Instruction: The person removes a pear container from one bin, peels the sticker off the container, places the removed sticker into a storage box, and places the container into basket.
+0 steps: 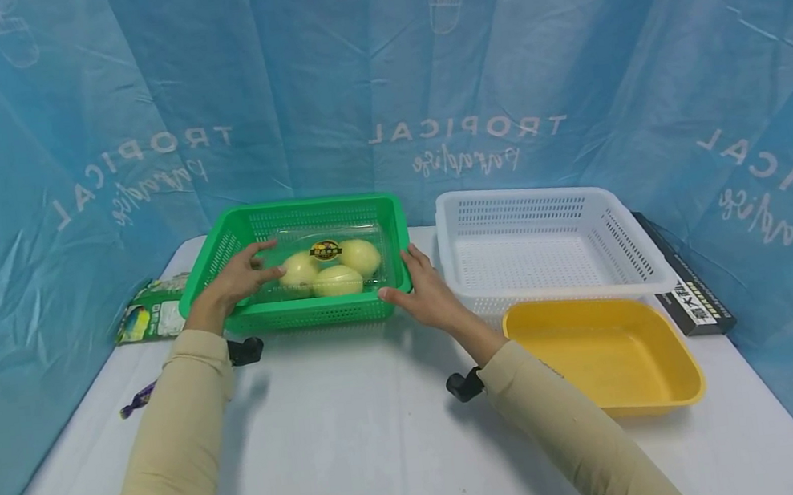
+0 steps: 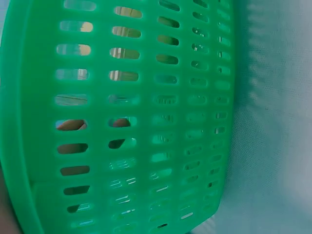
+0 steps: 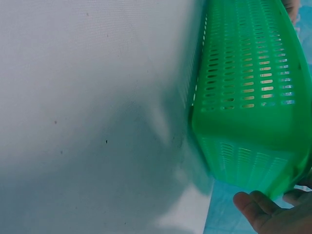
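A green slotted basket (image 1: pixel 305 206) stands at the middle back of the white table. In it lies a clear plastic pack (image 1: pixel 359 235) with three pale yellow fruits and a round label. My left hand (image 1: pixel 243 276) reaches over the basket's left rim, and its straight fingers rest on the pack's left end. My right hand (image 1: pixel 423 289) lies against the basket's front right corner, thumb on the front rim and fingers along the right wall. The left wrist view is filled by the basket wall (image 2: pixel 146 122), with fingertips (image 2: pixel 71 125) showing through the slots. The right wrist view shows the basket corner (image 3: pixel 248 97) and my right hand (image 3: pixel 273 214) just below it.
A white slotted basket (image 1: pixel 522 195) stands right of the green one, with a yellow tray (image 1: pixel 674 400) in front of it. A black box (image 1: pixel 691 289) lies at the far right. A green packet (image 1: pixel 149 314) and a purple wrapper (image 1: pixel 138 400) lie at the left. Blue cloth surrounds the table.
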Tool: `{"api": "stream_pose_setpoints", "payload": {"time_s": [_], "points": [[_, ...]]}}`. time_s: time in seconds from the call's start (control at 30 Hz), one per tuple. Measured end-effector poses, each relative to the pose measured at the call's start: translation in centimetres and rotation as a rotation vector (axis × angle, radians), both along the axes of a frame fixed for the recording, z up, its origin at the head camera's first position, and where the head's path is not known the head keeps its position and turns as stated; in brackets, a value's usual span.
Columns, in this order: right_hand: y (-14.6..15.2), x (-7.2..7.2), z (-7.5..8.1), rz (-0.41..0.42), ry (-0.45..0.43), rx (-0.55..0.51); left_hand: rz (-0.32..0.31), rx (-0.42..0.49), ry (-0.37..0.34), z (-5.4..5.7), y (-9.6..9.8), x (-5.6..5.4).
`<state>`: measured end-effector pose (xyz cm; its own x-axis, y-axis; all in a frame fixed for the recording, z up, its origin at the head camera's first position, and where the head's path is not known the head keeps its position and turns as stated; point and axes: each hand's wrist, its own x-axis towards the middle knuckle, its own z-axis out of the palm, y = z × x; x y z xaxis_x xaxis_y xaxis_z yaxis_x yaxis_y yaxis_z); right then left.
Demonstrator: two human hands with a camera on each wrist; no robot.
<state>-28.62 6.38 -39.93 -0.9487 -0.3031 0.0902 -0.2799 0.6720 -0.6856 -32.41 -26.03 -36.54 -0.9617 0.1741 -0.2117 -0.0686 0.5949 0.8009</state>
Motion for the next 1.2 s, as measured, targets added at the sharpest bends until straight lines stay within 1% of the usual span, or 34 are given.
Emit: {"api": "stream_pose_setpoints", "payload": {"time_s": [0.27,0.43,0.63,0.83,1.03,1.2], "points": [[0.0,0.0,0.1,0.006,-0.016,-0.002,0.017,0.016,0.058,0.2,0.0,0.4],[-0.1,0.0,0.0,-0.002,-0.01,-0.004,0.014,0.028,0.102,0.3,0.0,0.6],[0.0,0.0,0.1,0.004,-0.012,-0.007,0.04,0.052,0.149,0.7,0.5,0.8],[0.1,0.0,0.1,0.01,0.0,0.008,0.075,0.091,0.164,0.7,0.8,0.7],[0.1,-0.1,0.0,0.017,0.005,0.008,0.094,0.127,0.178,0.3,0.9,0.5],[0.2,-0.1,0.0,0.017,0.0,0.009,0.079,0.174,0.192,0.2,1.1,0.5]]}}
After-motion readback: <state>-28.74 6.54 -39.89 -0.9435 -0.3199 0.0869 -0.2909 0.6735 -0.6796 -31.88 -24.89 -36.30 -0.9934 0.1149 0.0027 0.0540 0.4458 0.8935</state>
